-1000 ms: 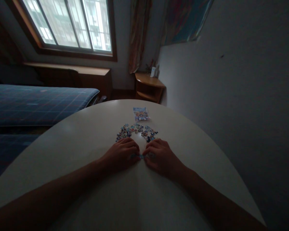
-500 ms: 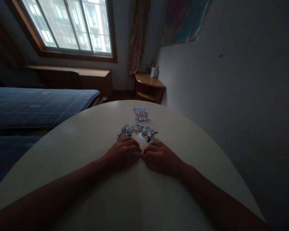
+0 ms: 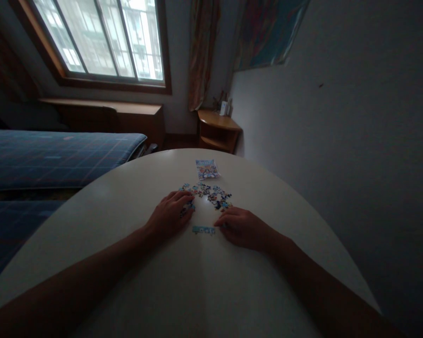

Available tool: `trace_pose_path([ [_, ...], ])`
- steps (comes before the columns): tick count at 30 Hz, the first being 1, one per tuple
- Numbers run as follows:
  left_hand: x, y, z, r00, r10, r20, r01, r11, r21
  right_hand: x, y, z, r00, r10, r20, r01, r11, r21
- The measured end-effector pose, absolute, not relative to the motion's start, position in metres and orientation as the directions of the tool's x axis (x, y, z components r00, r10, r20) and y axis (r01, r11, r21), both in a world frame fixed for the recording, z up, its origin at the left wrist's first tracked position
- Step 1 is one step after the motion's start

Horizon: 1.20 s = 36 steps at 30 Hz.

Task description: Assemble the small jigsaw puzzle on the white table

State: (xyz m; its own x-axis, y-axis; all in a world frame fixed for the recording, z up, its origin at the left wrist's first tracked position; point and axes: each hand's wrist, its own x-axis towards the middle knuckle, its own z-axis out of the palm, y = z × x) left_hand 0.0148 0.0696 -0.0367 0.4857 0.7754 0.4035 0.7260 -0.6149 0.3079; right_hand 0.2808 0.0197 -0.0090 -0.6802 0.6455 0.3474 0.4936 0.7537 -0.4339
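Observation:
A short joined strip of light-blue jigsaw puzzle pieces (image 3: 203, 230) lies on the white table between my hands. Beyond it, loose puzzle pieces (image 3: 216, 195) spread in an arc. My left hand (image 3: 171, 211) rests over the left end of that arc, thumb and fingers apart, with several pieces showing between them. Just past the strip's right end is my right hand (image 3: 243, 227), its fingers curled and pinched low at the tabletop. Whatever those fingers hold is too small and dark to make out.
A small picture packet (image 3: 207, 170) lies behind the pieces on the round white table (image 3: 144, 281). A plaid mattress (image 3: 56, 157) stands to the left, a wooden corner shelf (image 3: 219, 121) beyond the far edge. The wall (image 3: 338, 141) runs along the right.
My hands, which were together over the strip, have parted. The left moved up and left onto the loose pieces and opened; the right shifted slightly right. The strip is now uncovered.

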Motion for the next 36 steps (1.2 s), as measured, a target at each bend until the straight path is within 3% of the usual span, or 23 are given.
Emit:
trace_pose_path([
  [9,0.015,0.073,-0.034,0.436,0.814,0.384,0.750,-0.565,0.345,0.276,0.021,-0.014,-0.611,0.648,0.454,0.485,0.760,-0.433],
  [21,0.005,0.127,-0.009,0.223,0.947,0.231,0.907,-0.289,0.305,0.282,0.028,-0.020,-0.531,0.703,0.473,0.576,0.709,-0.407],
  [36,0.018,0.168,-0.005,0.287,0.958,-0.011,0.923,-0.274,0.270,0.281,0.029,-0.020,-0.545,0.703,0.456,0.584,0.709,-0.395],
])
